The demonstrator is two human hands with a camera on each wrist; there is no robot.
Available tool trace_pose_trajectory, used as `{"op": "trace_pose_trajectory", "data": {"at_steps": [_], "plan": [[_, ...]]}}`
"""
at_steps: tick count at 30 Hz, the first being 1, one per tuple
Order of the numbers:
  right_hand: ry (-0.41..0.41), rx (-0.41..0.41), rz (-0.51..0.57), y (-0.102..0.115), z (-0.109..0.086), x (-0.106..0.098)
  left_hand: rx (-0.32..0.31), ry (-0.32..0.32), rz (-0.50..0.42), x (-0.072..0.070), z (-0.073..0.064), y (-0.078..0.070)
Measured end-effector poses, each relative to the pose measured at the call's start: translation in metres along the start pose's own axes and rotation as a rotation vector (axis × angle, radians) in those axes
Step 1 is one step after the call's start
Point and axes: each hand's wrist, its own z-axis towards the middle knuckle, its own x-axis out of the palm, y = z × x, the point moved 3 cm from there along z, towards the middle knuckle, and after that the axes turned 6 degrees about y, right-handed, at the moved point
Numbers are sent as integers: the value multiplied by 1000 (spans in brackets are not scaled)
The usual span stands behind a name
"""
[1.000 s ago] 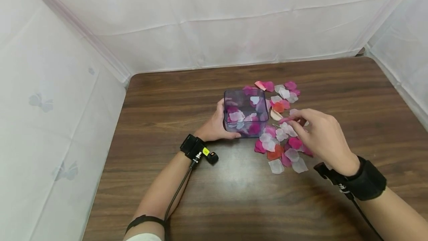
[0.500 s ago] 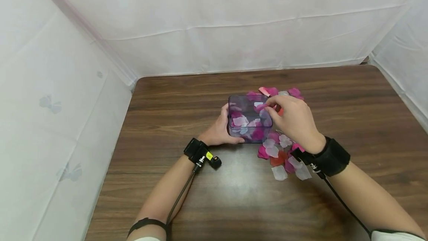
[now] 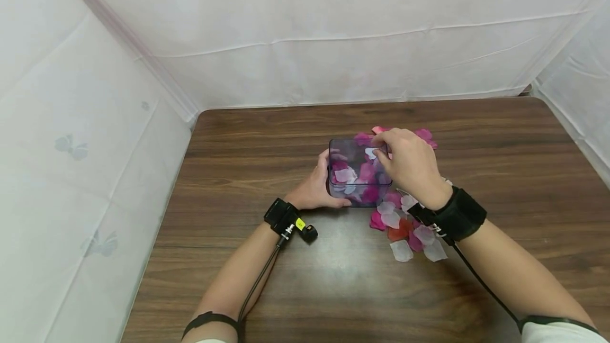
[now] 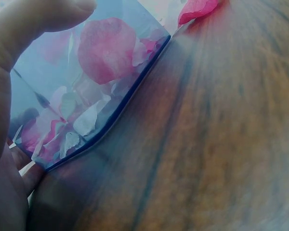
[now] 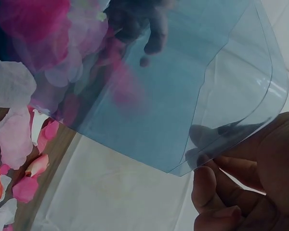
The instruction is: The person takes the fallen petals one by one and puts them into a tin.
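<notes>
A see-through bluish plastic box (image 3: pixel 360 184) stands on the wooden table with pink, magenta and white petals (image 3: pixel 345 175) inside. My left hand (image 3: pixel 315 188) grips the box from its left, thumb along the front wall and fingers behind. In the left wrist view the thumb (image 4: pixel 43 19) lies over the clear wall. My right hand (image 3: pixel 413 165) is at the box's back right, its fingertips over the rim, thumb and forefinger apart with nothing between them. A blurred pink petal (image 5: pixel 125 89) shows inside the box in the right wrist view.
Loose petals in red, pink and white (image 3: pixel 402 231) lie in front of and beside the box's right side. More magenta petals (image 3: pixel 424 135) lie behind the right hand. White cloth (image 3: pixel 305 78) hangs along the table's back and sides.
My right hand has carried a pink petal leftward from the loose pile to over the box and let it go inside. My left hand keeps its grip on the box.
</notes>
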Motion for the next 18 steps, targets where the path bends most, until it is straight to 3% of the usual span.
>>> {"op": "trace_pose_trajectory", "data": {"at_steps": [6,11,18], "plan": [[-70,-22,26,-3,-7,-9,8,-12,15,-2,-1,-1],[-122,-28,-3,-13,-25,-21,0,-21,14,-3,-2,2],[-76,-4,-76,-34,-69,-27,-16,-49,72,-3,1,37]]}}
